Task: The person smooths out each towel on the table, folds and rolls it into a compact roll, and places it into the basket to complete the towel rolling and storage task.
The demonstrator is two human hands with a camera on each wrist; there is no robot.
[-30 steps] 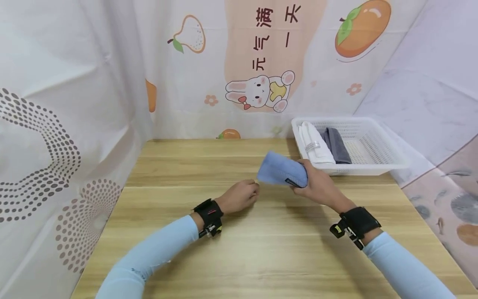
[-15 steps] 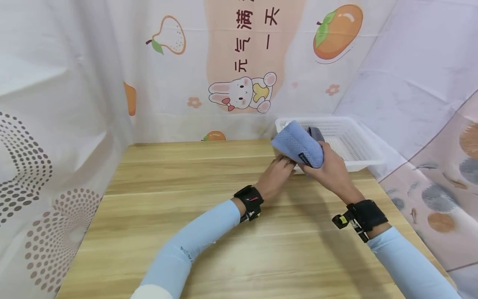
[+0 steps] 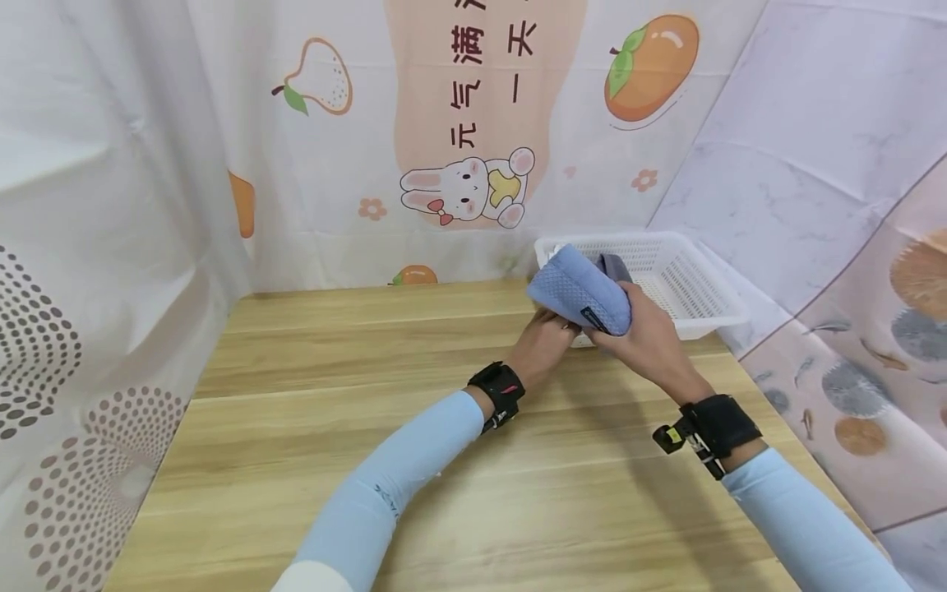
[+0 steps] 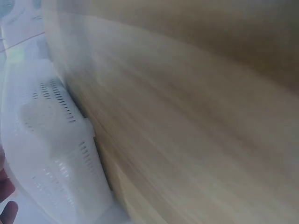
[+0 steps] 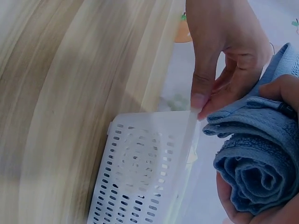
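Printed curtains [image 3: 111, 164] hung behind a wooden table [image 3: 333, 427]; one bore a rabbit and the characters 元气满满一天, partly cut off. At the white basket [image 3: 688, 288], the left hand [image 3: 543, 345] pinched the near rim, seemingly to steady it. Just right, the right hand [image 3: 644, 337] was curled round a rolled blue towel [image 3: 580, 288], held above the basket's left end; its small dark label was unreadable.

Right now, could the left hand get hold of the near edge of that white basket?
Probably yes. The left hand is already at the near rim of the white basket, its fingers apparently touching it, with nothing between them. The rolled blue towel in the right hand sits above, not in the way.
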